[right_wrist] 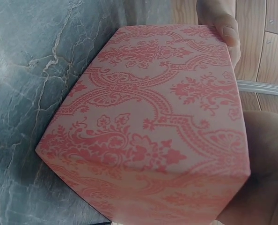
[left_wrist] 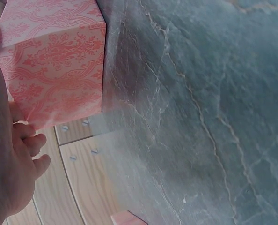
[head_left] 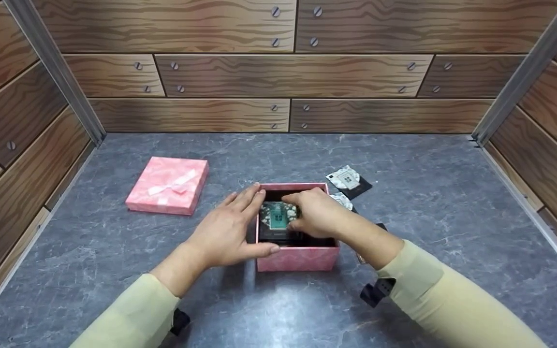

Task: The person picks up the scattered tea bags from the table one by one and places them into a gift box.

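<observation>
An open pink patterned box [head_left: 298, 260] stands on the table, its damask print close up in the right wrist view. My left hand [head_left: 227, 229] rests along its left side, fingers extended at the back left corner and thumb over the front rim. My right hand [head_left: 319, 212] reaches into the box from the right. Between its thumb and fingers it pinches the right edge of a flat black square packet [head_left: 278, 217] with a green floral print. The packet lies face up inside the box; my fingers cover its right part.
A pink lid [head_left: 167, 186] with a ribbon bow lies to the left. Right of the box, a black-and-white floral packet [head_left: 348, 179] lies near another similar packet [head_left: 341, 199]. More dark flat pieces lie partly hidden under the right forearm. Wood-patterned walls [head_left: 288, 75] enclose the marbled table.
</observation>
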Action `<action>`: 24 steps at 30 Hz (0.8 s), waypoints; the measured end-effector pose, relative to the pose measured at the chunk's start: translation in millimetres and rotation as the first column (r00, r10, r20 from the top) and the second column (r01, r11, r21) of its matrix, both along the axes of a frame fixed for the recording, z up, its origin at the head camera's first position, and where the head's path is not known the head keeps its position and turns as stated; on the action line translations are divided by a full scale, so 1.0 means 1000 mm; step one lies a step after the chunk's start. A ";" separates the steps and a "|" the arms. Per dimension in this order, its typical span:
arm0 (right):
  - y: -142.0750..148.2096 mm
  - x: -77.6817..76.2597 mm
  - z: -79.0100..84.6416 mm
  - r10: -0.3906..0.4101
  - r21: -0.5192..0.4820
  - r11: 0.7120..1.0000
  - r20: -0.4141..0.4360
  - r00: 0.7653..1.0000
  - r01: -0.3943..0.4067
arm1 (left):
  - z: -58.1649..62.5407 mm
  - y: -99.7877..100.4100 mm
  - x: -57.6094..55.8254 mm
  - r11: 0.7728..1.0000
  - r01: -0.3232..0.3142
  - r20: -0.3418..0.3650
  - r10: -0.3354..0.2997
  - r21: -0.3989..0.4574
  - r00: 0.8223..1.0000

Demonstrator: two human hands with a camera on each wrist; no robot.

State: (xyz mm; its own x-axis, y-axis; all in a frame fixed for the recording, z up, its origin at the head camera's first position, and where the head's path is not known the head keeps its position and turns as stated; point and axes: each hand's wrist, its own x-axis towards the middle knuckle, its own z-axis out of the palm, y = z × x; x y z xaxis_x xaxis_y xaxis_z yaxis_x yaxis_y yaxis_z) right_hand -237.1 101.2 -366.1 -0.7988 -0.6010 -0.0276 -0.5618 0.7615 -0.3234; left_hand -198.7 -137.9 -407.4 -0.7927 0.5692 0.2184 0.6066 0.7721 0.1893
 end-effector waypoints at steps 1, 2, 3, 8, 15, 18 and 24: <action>0.000 0.000 0.000 -0.001 -0.005 1.000 0.001 1.000 0.001 | 0.000 0.000 0.000 1.000 0.000 0.000 0.000 0.000 1.000; 0.001 0.000 0.000 0.000 -0.009 1.000 0.001 1.000 0.000 | 0.000 0.000 0.000 1.000 0.000 0.000 0.000 0.000 1.000; 0.001 0.000 0.001 0.001 -0.013 1.000 0.000 1.000 -0.001 | 0.000 0.000 0.000 1.000 0.000 0.001 0.000 0.001 1.000; 0.004 0.002 0.002 -0.003 -0.026 1.000 -0.001 1.000 0.003 | 0.001 0.000 0.001 1.000 0.000 -0.001 0.000 -0.001 1.000; 0.016 0.003 0.013 -0.012 -0.176 0.984 0.035 0.999 0.018 | 0.001 0.000 0.001 1.000 -0.003 0.006 0.003 -0.007 1.000; 0.029 0.004 0.022 -0.037 -0.280 0.959 0.064 0.997 0.053 | 0.001 0.001 0.001 1.000 -0.004 0.009 0.005 -0.009 1.000; 0.069 -0.002 0.028 -0.080 -0.434 0.899 -0.025 0.997 0.061 | 0.001 0.000 0.001 1.000 -0.007 0.011 0.007 -0.008 1.000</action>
